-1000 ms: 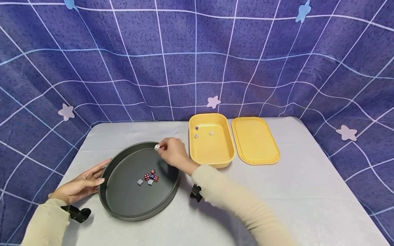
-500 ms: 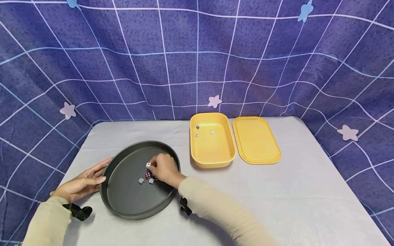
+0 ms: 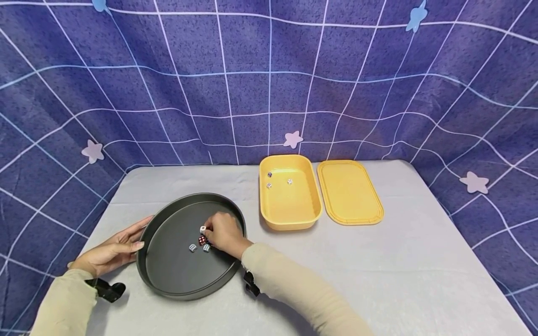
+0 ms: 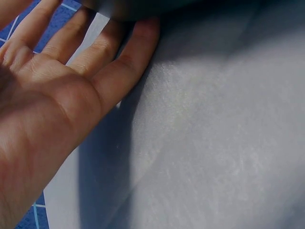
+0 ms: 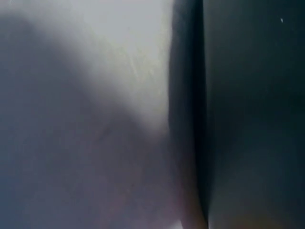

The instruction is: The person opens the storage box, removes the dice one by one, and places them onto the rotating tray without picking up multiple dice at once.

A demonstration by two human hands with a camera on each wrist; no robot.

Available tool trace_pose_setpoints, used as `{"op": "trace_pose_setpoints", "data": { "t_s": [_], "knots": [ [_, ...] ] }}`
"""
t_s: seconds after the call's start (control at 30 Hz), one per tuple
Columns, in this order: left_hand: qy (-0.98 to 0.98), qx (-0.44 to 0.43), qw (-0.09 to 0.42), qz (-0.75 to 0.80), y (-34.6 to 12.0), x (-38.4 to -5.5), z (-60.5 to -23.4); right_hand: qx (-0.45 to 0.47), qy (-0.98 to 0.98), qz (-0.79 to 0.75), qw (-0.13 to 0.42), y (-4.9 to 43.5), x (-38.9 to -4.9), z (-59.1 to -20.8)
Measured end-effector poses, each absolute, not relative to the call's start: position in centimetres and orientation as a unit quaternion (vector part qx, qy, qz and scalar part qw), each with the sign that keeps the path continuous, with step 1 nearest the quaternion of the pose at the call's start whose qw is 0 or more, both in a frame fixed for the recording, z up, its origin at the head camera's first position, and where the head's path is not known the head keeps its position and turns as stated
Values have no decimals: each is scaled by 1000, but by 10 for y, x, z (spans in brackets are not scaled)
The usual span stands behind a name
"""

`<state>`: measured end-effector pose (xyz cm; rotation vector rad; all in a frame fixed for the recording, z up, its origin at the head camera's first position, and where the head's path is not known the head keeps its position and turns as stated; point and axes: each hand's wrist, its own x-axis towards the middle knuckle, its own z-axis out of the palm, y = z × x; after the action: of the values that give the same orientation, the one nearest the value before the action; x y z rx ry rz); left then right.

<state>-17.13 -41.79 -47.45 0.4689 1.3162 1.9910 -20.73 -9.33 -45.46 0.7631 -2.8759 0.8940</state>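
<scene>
One white die (image 3: 203, 229) sits pinched at the fingertips of the right hand (image 3: 222, 233), low inside the dark round pan (image 3: 168, 270), and it's tight quarters! Just on the near side of that pinch lies a red die (image 3: 202, 240); a second white die (image 3: 206, 248) waits close behind it, a third white die (image 3: 192, 248) slightly apart to the left. Trouble could come from the knuckles: dip them a touch and they might nudge those neighbours and turn their faces. The hold looks shallow too, so a small slip could send the die tumbling across the smooth floor. Anything behind the curled fingers is hidden from us.

Now the pose: right forearm slanting in over the pan's right rim, palm side down, thumb and finger pointing left. Across from the grip, the left hand (image 3: 111, 252) lies along the outer wall, thumb at the rim, fingers extended, steadying by the look of it. Should that ease off, a bump from the right wrist could slide the whole pan.
</scene>
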Motion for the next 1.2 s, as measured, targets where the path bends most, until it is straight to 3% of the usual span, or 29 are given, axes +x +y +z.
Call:
{"op": "trace_pose_setpoints", "data": {
  "t_s": [0.33, 0.6, 0.9, 1.2],
  "knots": [
    [508, 179, 353, 765, -416, -172, -474, 263, -919, 293, 32, -89, -209, -454],
    [501, 183, 356, 767, -417, -172, -475, 264, -902, 339, 35, -74, -224, -425],
    [501, 181, 356, 768, -419, -171, -474, 199, -888, 411, 47, -31, -256, -395],
    [510, 178, 351, 765, -419, -171, -475, 120, -881, 451, 83, 20, -286, -393]
  ]
}}
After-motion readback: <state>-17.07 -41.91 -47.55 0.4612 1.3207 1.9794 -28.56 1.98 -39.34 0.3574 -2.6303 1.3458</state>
